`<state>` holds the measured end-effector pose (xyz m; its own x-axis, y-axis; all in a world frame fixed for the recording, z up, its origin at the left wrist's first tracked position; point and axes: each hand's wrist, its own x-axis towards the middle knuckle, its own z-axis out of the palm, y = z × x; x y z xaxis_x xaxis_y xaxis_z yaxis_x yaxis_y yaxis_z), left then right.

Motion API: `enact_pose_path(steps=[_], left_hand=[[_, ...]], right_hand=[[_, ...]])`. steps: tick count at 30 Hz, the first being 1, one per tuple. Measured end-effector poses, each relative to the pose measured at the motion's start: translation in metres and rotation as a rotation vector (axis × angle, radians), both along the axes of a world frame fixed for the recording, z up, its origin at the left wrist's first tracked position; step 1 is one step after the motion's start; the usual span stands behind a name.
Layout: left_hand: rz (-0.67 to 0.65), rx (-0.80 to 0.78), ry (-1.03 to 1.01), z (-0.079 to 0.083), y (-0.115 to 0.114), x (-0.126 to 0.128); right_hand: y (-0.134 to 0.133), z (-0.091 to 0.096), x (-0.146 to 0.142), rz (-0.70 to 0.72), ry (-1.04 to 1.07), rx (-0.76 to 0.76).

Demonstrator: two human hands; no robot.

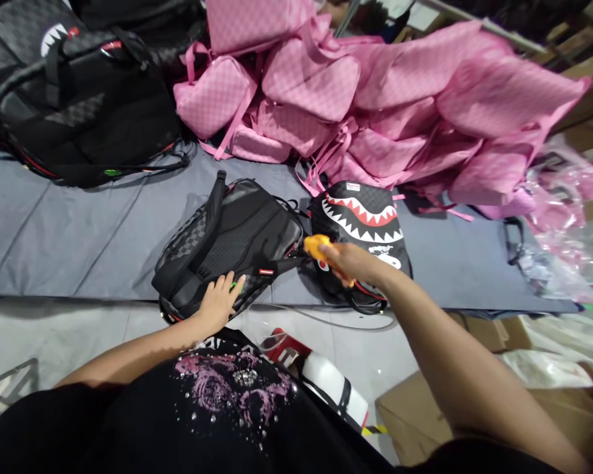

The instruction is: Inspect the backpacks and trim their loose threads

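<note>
A black checked backpack (247, 227) lies on the grey cloth-covered table, its straps and padded back facing up. My left hand (219, 303) rests on its near edge with the fingers spread, by a small green mark. My right hand (353, 262) is wrapped round an orange pistol-shaped tool (318, 247), whose tip points left at the backpack's right end. Whether the tip touches the bag I cannot tell. Under the right hand lies a second black backpack (358, 204) with a red and white shark-mouth print, partly covered by the hand and forearm.
Pink checked backpacks (311, 72) are piled along the back of the grey table (79, 230). More black backpacks (93, 118) lie at the left. A thin grey hose or cable (346, 324) hangs below the front edge. Cardboard boxes (415, 408) and clear plastic bags (558, 224) are at the right.
</note>
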<state>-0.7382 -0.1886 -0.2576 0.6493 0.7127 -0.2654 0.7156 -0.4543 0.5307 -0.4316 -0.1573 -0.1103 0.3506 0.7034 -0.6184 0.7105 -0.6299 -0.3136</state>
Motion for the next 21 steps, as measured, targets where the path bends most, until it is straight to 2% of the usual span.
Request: enact_pose_path(steps=[2, 4, 6, 8, 10, 12, 13, 15, 18, 21], left_hand=[[0.046, -0.049, -0.056, 0.0, 0.001, 0.001], [0.102, -0.096, -0.11, -0.001, 0.009, -0.005], [0.203, -0.177, -0.154, -0.004, 0.024, -0.013], [0.307, -0.281, -0.17, -0.011, 0.042, -0.023], [0.383, -0.367, -0.164, -0.019, 0.055, -0.029], [0.424, -0.389, -0.154, -0.022, 0.059, -0.03], [0.436, -0.37, -0.148, -0.021, 0.056, -0.028], [0.441, -0.281, -0.132, -0.015, 0.043, -0.019], [0.387, -0.099, -0.067, -0.007, 0.019, 0.003], [0.313, -0.012, 0.002, -0.006, 0.009, 0.021]], right_hand=[[0.002, 0.001, 0.003, -0.042, -0.002, 0.06], [0.003, 0.006, 0.004, 0.009, 0.105, 0.031], [0.0, 0.013, 0.004, 0.043, 0.176, 0.014], [-0.008, 0.018, 0.003, 0.02, 0.14, 0.051], [-0.019, 0.019, 0.001, 0.075, 0.264, -0.037], [-0.031, 0.015, -0.002, 0.154, 0.408, -0.18], [-0.035, 0.013, -0.002, 0.162, 0.406, -0.2], [-0.041, 0.009, -0.001, 0.142, 0.286, -0.114], [-0.043, 0.008, 0.003, 0.198, 0.229, -0.076], [-0.049, 0.012, -0.001, 0.201, 0.0, -0.043]])
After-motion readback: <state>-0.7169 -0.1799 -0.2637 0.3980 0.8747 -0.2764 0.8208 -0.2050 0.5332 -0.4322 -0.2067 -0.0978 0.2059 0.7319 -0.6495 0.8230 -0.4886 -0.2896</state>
